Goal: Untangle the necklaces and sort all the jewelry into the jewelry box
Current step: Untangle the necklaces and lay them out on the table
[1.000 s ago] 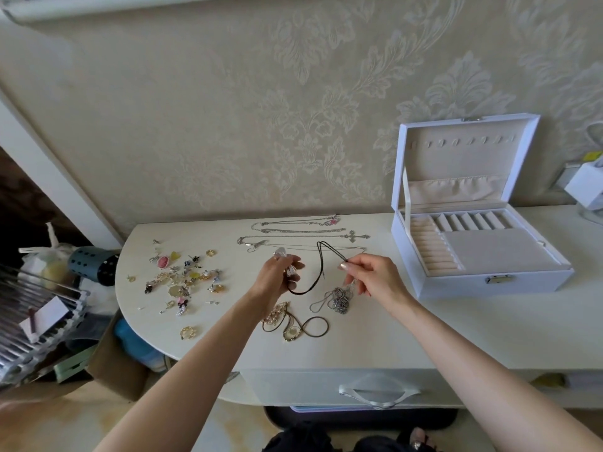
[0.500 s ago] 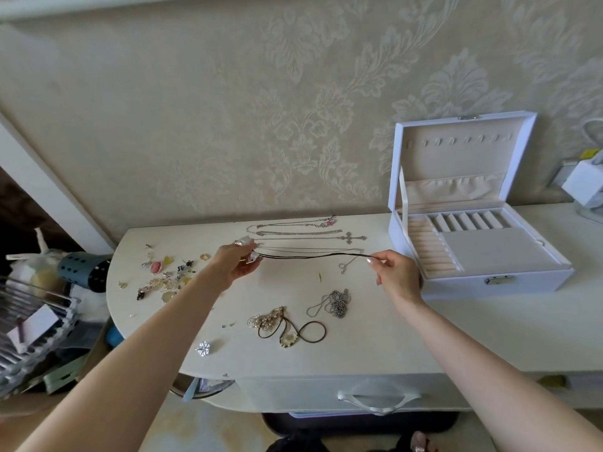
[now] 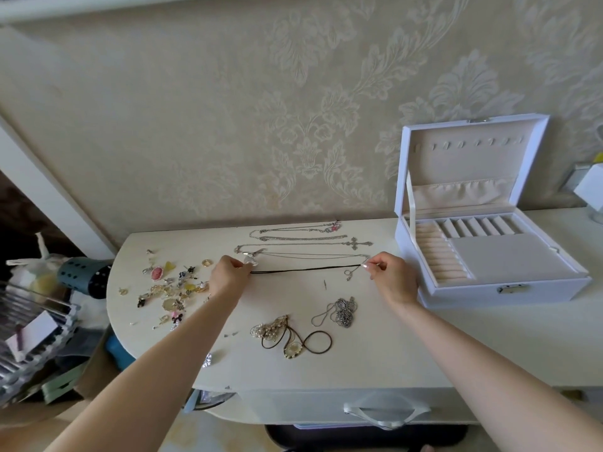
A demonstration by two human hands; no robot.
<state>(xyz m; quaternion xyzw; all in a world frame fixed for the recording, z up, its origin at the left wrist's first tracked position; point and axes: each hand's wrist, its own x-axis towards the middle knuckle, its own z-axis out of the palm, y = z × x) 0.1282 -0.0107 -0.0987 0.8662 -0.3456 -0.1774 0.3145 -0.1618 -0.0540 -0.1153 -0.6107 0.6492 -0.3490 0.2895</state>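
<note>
Both hands, left (image 3: 228, 275) and right (image 3: 390, 275), pinched the black cord (image 3: 303, 270) taut; lowered carelessly, it could snag the chains (image 3: 303, 254) just beyond.

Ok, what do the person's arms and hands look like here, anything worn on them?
Both forearms are bare up to the picture's edge: no sleeves, watch or bracelets in view. The left hand shows no rings or gloves. The right hand is likewise bare, with pale, glossy polish visible on a fingernail. No markings show on either arm.
</note>
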